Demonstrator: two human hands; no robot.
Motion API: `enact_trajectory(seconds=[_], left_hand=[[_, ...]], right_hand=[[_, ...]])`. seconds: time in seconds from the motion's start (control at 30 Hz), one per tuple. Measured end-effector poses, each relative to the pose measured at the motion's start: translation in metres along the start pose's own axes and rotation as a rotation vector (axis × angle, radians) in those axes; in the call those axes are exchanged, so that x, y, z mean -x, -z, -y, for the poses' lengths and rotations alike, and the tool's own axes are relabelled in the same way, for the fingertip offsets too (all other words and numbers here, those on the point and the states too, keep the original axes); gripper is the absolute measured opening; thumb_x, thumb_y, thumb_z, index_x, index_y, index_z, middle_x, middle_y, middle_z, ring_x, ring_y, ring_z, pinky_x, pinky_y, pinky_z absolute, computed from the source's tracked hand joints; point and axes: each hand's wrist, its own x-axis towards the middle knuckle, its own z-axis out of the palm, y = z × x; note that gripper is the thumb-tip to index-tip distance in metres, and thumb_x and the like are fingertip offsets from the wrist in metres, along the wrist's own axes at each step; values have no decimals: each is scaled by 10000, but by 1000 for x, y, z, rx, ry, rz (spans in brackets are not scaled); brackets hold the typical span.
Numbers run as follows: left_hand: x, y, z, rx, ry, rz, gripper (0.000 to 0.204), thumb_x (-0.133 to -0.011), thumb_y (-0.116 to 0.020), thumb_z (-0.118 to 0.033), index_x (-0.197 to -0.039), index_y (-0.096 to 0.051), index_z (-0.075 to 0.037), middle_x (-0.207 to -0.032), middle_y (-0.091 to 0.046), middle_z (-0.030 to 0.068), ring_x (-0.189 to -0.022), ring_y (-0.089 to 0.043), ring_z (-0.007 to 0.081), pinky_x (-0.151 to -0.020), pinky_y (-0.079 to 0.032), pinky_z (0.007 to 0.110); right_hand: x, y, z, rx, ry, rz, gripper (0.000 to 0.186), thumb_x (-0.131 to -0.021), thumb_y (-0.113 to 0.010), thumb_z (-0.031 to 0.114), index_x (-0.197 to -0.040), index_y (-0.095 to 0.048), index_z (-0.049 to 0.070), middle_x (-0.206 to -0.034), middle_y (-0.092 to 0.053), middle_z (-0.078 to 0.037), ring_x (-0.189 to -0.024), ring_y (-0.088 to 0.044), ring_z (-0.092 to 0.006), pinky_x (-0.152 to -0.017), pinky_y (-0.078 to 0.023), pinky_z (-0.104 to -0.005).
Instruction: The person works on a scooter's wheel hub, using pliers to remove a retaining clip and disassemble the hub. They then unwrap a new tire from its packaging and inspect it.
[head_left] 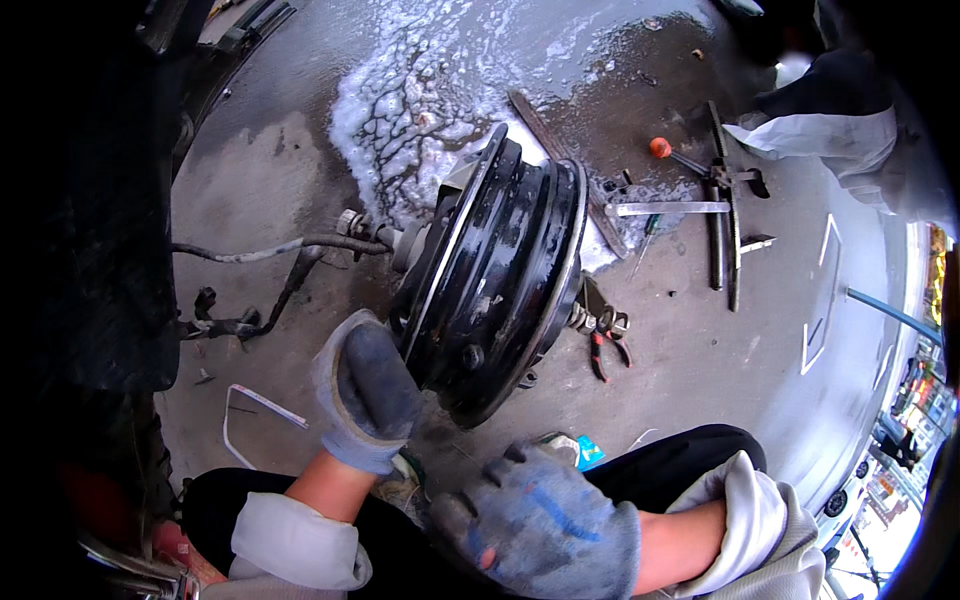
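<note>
The left hand (372, 385) hides its fingertips, the bent-fingered right hand (545, 515) its palm; I cannot tell either grip. Ahead and right of the left hand is a round, scuffed black metal wheel (490, 285).

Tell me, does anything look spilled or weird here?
Yes. White, foamy-looking stuff is spread across the wet ground beyond the black wheel rim, like a spill. The rim looks worn too: pale, scuffed-looking patches break up its black surface.
</note>
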Motion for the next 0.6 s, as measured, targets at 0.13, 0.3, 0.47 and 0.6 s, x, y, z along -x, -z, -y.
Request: enact_trajectory(seconds=[0.13,0.3,0.47,0.6], left_hand=[[2,2,-1,69,76,-17,320,-1003,-501,-297,-795,-536,-56,-734,-519,44,-683,-486,141,-588,-393,310],[0,-3,-9,6,13,-96,333,-1018,-479,-330,-863,-550,-45,-791,-543,39,-748,-504,138,-671,-428,303],[2,1,-10,23,99,-47,325,-1032,-461,-311,-966,-604,-27,-892,-616,62,-826,-558,147,-765,-468,307],[-2,-2,-19,38,12,-71,292,-1019,-493,-276,-1002,-618,-13,-919,-639,65,-842,-580,147,-764,-479,301]], right_hand=[[6,7,-4,61,4,56,171,-848,-603,243,-884,-633,78,-630,-564,-67,-590,-584,-262,-598,-441,-411],[14,3,-20,-65,-30,221,209,-824,-619,249,-918,-627,63,-703,-578,-70,-687,-601,-257,-724,-480,-424],[16,4,-25,-75,-16,284,211,-832,-620,258,-912,-618,62,-724,-591,-88,-704,-606,-275,-697,-486,-375],[21,-2,-25,-99,-15,259,221,-833,-608,266,-912,-619,60,-735,-591,-98,-709,-602,-287,-719,-482,-390]])
